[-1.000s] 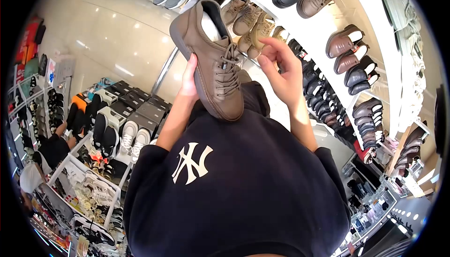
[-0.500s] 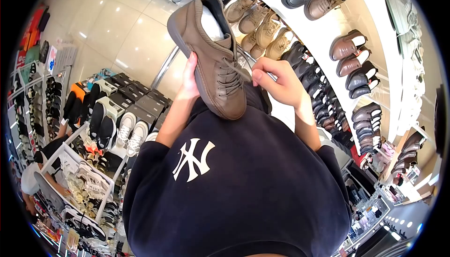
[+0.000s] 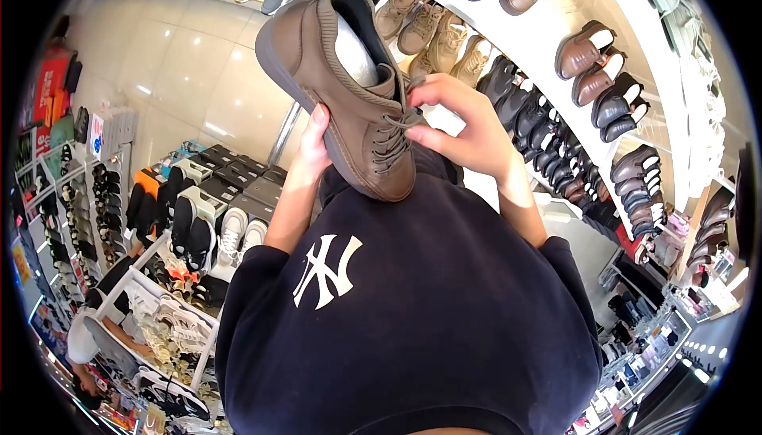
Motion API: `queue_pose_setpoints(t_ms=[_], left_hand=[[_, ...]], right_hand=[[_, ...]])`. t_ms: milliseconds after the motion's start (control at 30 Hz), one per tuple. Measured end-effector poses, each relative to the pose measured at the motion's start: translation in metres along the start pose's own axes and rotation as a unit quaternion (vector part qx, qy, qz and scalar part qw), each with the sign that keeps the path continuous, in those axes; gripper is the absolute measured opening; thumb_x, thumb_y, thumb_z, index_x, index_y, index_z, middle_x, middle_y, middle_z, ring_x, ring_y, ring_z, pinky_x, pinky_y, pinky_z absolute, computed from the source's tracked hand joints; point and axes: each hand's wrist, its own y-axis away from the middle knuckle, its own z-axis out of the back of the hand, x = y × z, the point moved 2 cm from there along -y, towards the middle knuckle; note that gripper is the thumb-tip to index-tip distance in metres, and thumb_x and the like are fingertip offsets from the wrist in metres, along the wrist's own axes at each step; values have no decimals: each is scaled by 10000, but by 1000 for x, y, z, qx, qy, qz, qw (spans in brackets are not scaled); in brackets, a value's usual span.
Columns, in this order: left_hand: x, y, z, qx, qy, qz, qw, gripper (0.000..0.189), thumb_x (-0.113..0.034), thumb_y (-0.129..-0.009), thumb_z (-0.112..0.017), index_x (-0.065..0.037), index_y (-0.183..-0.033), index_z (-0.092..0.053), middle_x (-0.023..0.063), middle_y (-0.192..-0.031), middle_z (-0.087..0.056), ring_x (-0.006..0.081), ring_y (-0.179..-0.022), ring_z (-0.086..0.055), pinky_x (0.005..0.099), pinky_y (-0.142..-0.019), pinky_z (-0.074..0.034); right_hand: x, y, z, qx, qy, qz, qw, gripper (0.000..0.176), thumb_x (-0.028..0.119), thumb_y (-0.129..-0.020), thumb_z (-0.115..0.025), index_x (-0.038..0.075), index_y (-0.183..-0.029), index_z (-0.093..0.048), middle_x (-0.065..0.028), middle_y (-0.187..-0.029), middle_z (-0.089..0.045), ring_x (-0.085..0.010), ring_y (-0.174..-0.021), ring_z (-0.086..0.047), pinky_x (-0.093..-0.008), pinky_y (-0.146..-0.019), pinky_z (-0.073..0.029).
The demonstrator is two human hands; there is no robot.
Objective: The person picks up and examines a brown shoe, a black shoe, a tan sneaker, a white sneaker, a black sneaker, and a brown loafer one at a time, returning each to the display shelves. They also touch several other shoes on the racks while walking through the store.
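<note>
- Above a dark shirt, a brown shoe tilts toe-inward, apparently to present its laces.
- Left hand closes around the shoe's side, thumb against the sole, seemingly for support; other fingers are hidden.
- Right hand, half open, brings fingertips to the laces; whether it grips them cannot be told.

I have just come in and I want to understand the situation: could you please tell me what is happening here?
A person is holding a brown lace-up shoe in the left hand, its toe towards their dark shirt. The fingers of the right hand are at the laces, near the top of the lacing. Something pale sits inside the shoe. Many other shoes are on display around them.
</note>
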Motion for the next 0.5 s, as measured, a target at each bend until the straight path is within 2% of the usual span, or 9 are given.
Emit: queue_pose_setpoints(t_ms=[67, 167, 200, 267, 300, 500], left_hand=[[0, -1, 2, 4, -22, -12, 1000, 752, -513, -849, -534, -2, -1349, -301, 177, -1319, -431, 288, -1203, -446, 420, -1026, -345], [8, -2, 14, 27, 9, -5, 1000, 746, -508, -850, -538, 1, -1344, -309, 178, -1308, -443, 287, -1191, -458, 421, -1021, -351], [7, -2, 14, 9, 12, -3, 1000, 749, -517, -851, -529, 4, -1343, -310, 180, -1305, -446, 290, -1187, -461, 421, -1019, -354], [6, -1, 13, -7, 15, -2, 1000, 753, -526, -852, -521, 6, -1341, -312, 182, -1302, -448, 292, -1183, -465, 422, -1017, -357], [5, 0, 11, -10, 20, -5, 1000, 757, -536, -854, -508, 9, -1341, -312, 185, -1299, -450, 296, -1180, -467, 425, -1015, -359], [-1, 2, 4, 2, -1, -4, 1000, 769, -559, -859, -474, 16, -1343, -308, 197, -1298, -448, 306, -1178, -468, 433, -1012, -361]], right_hand=[[-2, 3, -2, 25, 9, 13, 1000, 223, 98, -759, -690, 20, -945, -595, -55, -959, -610, -161, -840, -591, -280, -759, -470], [-6, 9, -2, -3, -96, -28, 995, 145, 76, -785, -656, 4, -898, -600, -52, -842, -632, -145, -782, -602, -274, -743, -471], [-6, 10, 0, -4, -97, -26, 995, 145, 76, -785, -656, 4, -898, -600, -52, -842, -632, -145, -782, -602, -274, -743, -471], [-7, 12, 2, 4, -176, -85, 981, 136, 84, -800, -647, 3, -899, -601, -38, -851, -631, -115, -774, -593, -263, -733, -468], [-6, 12, 3, 10, -183, -84, 979, 152, 91, -806, -645, 4, -922, -596, -18, -849, -621, -86, -791, -572, -246, -732, -458], [-10, 14, -4, -3, -204, -116, 972, 193, 96, -806, -645, 18, -974, -591, 0, -864, -607, -70, -786, -543, -236, -761, -436]])
